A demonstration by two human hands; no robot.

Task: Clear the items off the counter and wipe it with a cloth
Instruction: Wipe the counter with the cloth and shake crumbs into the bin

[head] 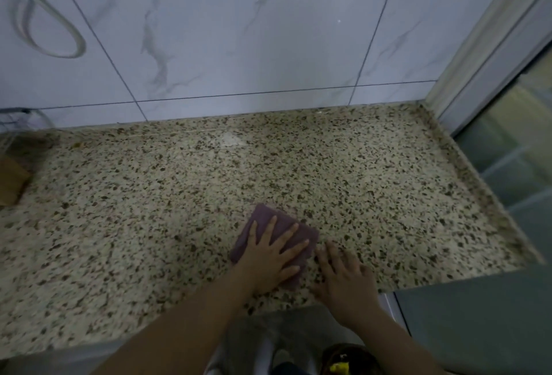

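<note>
Nearest the lens we see two bare forearms reaching up from the bottom edge toward the counter (209, 183). Our left hand (270, 255) lies flat with its fingers straight and spread, pressing down on a folded purple cloth (263, 219); nothing is curled round the fabric. Our right hand (343, 276) rests just beside it, palm down on the bare stone, fingers extended and holding nothing, its fingertips close to the cloth's right edge.

Edges: the cloth sits near the counter's front edge, right of centre. Both hands lie close to that front edge, which runs across the lower part of the view. The right end of the counter finishes in a slightly raised lip (478, 183), beyond which the floor (478, 330) shows below. Wide stretches of stone lie to the left of the cloth, behind it up to the wall, and to its right as far as the lip.

Surface and room: the counter is speckled stone, beige with dark flecks, with one pale smear (233, 138) toward the back. Behind it rises a wall of white marbled tiles (239, 31). A light cable loop (44, 16) hangs at upper left. At the far left edge we see a brown corner of some object (12, 180), too cropped to identify. A pale door or window frame (490, 46) stands at right.
</note>
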